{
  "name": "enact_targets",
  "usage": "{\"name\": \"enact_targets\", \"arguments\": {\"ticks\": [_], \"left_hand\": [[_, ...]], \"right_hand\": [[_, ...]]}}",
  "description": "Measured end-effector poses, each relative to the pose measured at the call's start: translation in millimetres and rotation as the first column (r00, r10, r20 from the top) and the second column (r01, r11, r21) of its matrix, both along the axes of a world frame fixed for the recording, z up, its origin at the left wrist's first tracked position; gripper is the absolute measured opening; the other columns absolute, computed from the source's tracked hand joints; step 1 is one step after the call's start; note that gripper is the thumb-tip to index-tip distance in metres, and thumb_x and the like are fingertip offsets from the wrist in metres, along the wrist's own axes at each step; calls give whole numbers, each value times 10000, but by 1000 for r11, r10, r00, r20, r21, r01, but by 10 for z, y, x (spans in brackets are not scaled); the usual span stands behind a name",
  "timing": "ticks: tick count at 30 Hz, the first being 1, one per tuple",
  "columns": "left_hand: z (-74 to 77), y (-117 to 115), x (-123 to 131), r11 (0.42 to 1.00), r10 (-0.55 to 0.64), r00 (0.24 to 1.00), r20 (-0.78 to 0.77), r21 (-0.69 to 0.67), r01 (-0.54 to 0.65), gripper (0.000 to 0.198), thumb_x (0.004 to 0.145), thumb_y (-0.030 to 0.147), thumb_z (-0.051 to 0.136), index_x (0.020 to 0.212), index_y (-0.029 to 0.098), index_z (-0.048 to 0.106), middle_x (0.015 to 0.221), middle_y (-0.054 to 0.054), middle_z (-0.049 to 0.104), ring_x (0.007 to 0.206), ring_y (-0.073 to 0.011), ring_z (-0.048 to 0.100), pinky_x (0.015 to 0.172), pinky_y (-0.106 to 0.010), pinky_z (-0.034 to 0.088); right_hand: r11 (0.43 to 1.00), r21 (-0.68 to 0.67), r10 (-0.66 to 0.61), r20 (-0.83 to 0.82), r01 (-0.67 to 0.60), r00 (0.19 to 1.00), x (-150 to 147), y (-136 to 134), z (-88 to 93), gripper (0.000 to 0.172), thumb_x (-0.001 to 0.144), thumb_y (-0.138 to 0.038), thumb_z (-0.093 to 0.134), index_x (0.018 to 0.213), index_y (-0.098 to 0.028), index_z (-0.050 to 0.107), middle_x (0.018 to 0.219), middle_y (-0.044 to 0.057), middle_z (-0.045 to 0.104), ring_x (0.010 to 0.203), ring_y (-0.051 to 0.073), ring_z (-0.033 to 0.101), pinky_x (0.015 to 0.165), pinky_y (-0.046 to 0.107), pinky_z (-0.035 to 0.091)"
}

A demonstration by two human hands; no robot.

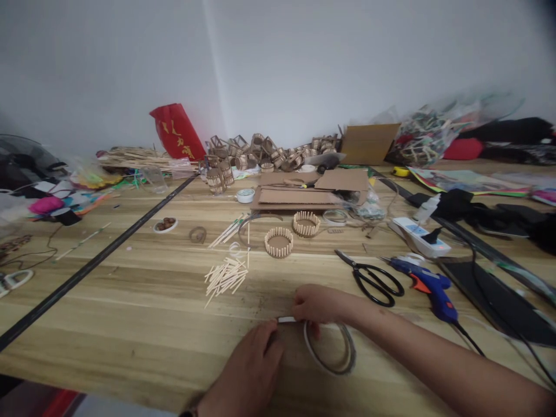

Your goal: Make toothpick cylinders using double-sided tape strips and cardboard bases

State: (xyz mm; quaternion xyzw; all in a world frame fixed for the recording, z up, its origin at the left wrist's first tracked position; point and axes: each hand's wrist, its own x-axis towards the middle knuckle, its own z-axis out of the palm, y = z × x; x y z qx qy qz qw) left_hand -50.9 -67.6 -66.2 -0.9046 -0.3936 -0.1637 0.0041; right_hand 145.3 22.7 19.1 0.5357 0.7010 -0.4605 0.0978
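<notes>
Low in the middle of the head view, a short strip of white tape (286, 319) on a dark brown backing spans the gap between my hands. My left hand (249, 368) presses its closed fingers on the strip's left end. At the other end my right hand (319, 304) pinches the strip, its fingertips partly hidden. Just under that hand a roll of tape (351, 353) rests on the wooden table. Two round cardboard pieces ringed with short sticks, a nearer one (279, 242) and a farther one (306, 224), stand beyond my hands.
Loose sticks (226, 278) lie left of centre. To the right are black-handled scissors (376, 284) and a blue glue gun (434, 286) with its cord. Cardboard sheets (295, 198) and a heap of small stick-and-cardboard pieces (260, 152) fill the back. A small dish (165, 225) holds brown balls.
</notes>
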Motion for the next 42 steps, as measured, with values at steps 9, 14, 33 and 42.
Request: {"name": "enact_targets", "arguments": {"ticks": [9,14,33,42], "left_hand": [[47,-7,-15,1000,-7,1000,20,-23,7,252,826,33,478,1024,161,568,1262,-146,575,1149,-241,581,945,-379,540],[31,-4,-22,1000,6,1000,-16,8,-6,288,811,35,471,1056,167,546,1281,-155,565,1155,-253,589,932,-393,553],[7,18,-38,998,-64,998,18,-25,64,290,839,51,483,1107,142,547,1306,-147,566,1219,-254,545,996,-407,515],[87,8,-14,996,-72,997,18,-58,73,301,863,31,455,1125,131,565,1332,-133,567,1261,-233,514,1036,-391,481]], "right_hand": [[999,35,18,45,-20,999,-24,-2,53,217,708,-170,485,497,-177,532,434,-4,577,460,147,584,444,205,359],[999,38,27,73,-30,997,-44,-14,118,217,714,-157,485,511,-170,560,417,-21,529,458,136,570,444,194,369],[993,90,58,166,-73,984,-72,-23,169,275,718,-169,475,688,-107,742,663,105,741,530,155,609,439,197,362],[990,101,81,185,-101,979,-82,-11,149,257,728,-174,490,663,-114,731,634,89,725,500,135,580,434,189,351]]}}
